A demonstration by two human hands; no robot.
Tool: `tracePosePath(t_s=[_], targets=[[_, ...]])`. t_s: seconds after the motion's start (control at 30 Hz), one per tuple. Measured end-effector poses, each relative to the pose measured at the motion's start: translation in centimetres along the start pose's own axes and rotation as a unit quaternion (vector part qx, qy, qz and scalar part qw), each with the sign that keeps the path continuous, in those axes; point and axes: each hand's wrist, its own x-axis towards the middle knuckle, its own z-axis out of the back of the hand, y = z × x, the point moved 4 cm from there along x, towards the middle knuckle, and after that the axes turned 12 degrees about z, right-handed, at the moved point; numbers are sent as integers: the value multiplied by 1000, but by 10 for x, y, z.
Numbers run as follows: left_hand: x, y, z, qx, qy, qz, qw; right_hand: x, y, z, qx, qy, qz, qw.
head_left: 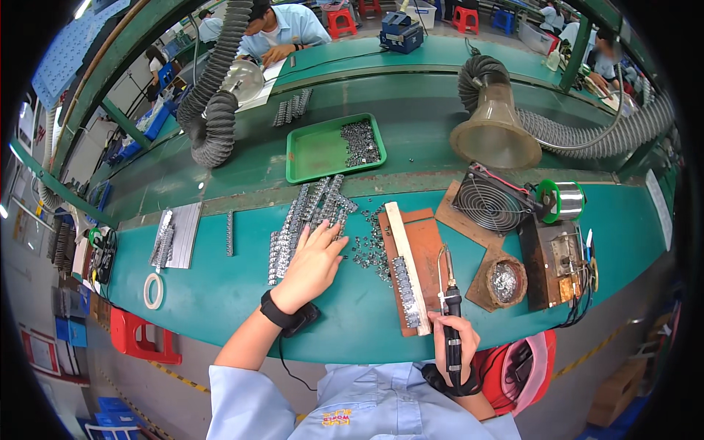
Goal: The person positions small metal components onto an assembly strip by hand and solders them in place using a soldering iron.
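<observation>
My right hand (456,342) is wrapped round the black handle of a soldering iron (453,312), whose tip points away from me. Left of it lies a brown board (416,242) with a pale wooden strip (405,260) along it. Beside this strip sits a row of small grey components (404,292). My left hand (312,264) lies with fingers stretched out over several rows of small metal parts (299,213); its fingertips rest on or just above them. Loose small parts (372,242) are scattered between the rows and the board.
A solder spool (562,202), a round fan (490,202), a dish of silvery scraps (506,281) and a soldering station (546,260) stand at right. Beyond is a green tray (315,150) under two fume hoses (495,121). Tape (153,291) lies left. A co-worker (282,29) sits opposite.
</observation>
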Motion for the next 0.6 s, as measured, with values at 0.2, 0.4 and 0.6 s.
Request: tracePosePath(t_s=[0.2,0.4,0.6], targets=[[-3,2,5,-60,-55,22,996,-3,3,-2,-34,32,52,998],[0,-19,14,-74,-132,0,988,-5,7,1,-14,0,8,1000],[-4,-47,29,-254,-25,24,966,-5,5,-3,-5,1,-4,1000]])
